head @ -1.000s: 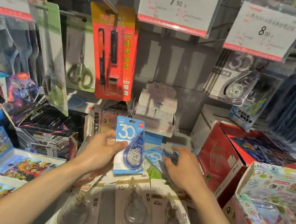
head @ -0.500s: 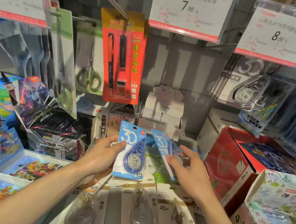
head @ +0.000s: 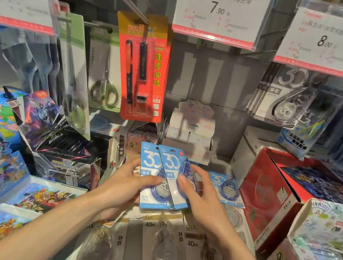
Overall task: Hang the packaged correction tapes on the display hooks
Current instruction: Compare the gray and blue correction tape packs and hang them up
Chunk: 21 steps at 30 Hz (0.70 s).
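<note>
The right hand has brought its blue carded correction-tape pack against the matching pack gripped by the left hand, stacking both for hanging.

This is a stationery aisle in a retail shop. Price tags in clear plastic holders hang at the top of the rack: one reading 7.90, another reading 8.00. Below them, carded goods hang from metal display hooks: a red pen set, packaged scissors and grey correction tape packs. The shelf beneath is crowded with boxed stock, including a red carton and trading-card boxes.
</note>
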Tool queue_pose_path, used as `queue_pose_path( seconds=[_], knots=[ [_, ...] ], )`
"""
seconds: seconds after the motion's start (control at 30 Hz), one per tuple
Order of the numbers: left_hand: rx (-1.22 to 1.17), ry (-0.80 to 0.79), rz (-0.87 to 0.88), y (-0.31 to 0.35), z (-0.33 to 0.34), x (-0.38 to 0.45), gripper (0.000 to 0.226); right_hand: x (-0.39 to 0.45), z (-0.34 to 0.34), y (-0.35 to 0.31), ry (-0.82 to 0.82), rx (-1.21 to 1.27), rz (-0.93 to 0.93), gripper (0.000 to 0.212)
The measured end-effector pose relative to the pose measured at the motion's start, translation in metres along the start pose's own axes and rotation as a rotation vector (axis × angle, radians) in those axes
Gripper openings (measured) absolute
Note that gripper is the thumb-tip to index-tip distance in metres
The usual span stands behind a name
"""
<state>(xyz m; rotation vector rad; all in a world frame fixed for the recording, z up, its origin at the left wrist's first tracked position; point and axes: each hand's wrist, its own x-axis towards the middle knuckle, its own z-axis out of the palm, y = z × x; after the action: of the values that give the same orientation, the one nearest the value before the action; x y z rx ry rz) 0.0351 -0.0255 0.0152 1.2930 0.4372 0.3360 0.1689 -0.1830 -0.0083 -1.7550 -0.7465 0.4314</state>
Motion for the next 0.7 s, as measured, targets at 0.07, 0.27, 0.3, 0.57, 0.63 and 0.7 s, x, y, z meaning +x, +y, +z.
queue_pose_path(
  seconds=[0.07,0.27,0.3,0.57,0.63,0.7],
  knots=[
    [0.004,0.022,0.01,0.0,-0.001,0.0,0.043,0.0,-0.002,-0.002,-0.029,0.065,0.019,0.038],
    [0.033,0.013,0.065,0.002,-0.005,-0.003,0.044,-0.001,-0.015,-0.005,-0.019,0.264,0.145,0.06],
    [0.047,0.02,0.083,0.003,-0.006,-0.004,0.044,-0.002,-0.017,-0.007,-0.008,0.27,0.144,0.062],
    [0.207,0.109,0.297,0.018,-0.019,-0.019,0.041,-0.022,-0.036,-0.036,0.142,0.192,-0.012,0.083],
    [0.251,0.112,0.354,0.023,-0.023,-0.022,0.042,-0.029,-0.04,-0.045,0.156,0.17,-0.051,0.079],
    [0.264,0.108,0.388,0.027,-0.025,-0.025,0.042,-0.035,-0.045,-0.051,0.176,0.154,-0.077,0.074]
  ],
)
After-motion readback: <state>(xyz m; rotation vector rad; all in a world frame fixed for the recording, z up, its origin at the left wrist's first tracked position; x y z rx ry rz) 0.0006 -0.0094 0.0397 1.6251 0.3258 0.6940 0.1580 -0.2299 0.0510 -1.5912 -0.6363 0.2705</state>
